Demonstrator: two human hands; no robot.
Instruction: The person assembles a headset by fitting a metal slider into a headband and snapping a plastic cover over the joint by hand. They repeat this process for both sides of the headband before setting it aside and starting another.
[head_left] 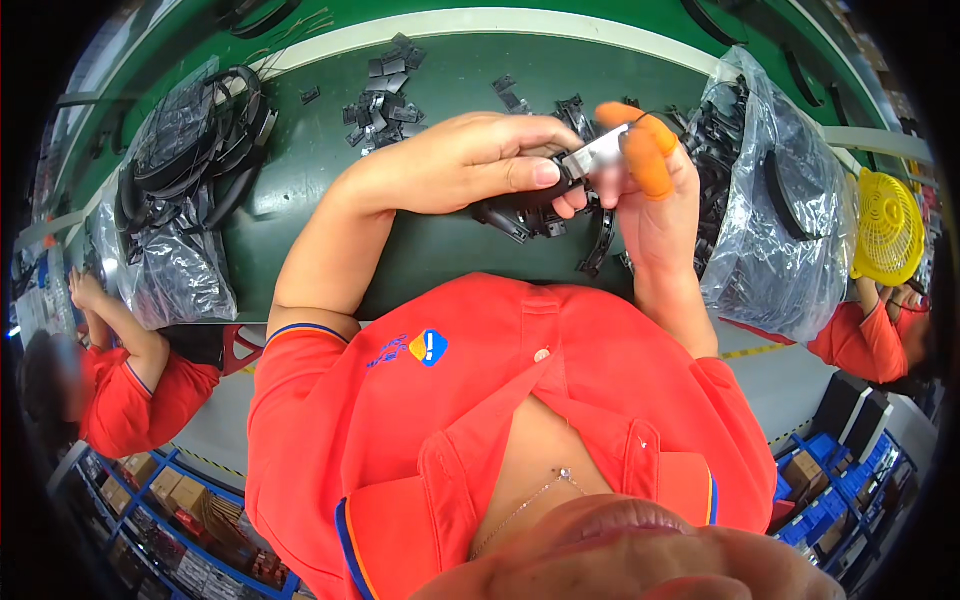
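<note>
My left hand (490,165) is closed round a curved black plastic part (535,195), its thumb pressed on top. A shiny flat metal strip (598,152) sticks out from this part toward the right. My right hand (660,185), with orange finger cots on its fingers, is closed at the far end of the strip. Its fingers partly hide the strip's end. Beneath both hands lie loose black plastic pieces (600,245) on the green tabletop (420,255).
Small flat black pieces (385,100) lie scattered at the back. On the left, black headbands (200,140) lie on a clear plastic bag (185,270). Another clear bag (765,265) with black parts stands right, near a yellow basket (888,228). Co-workers sit on both sides.
</note>
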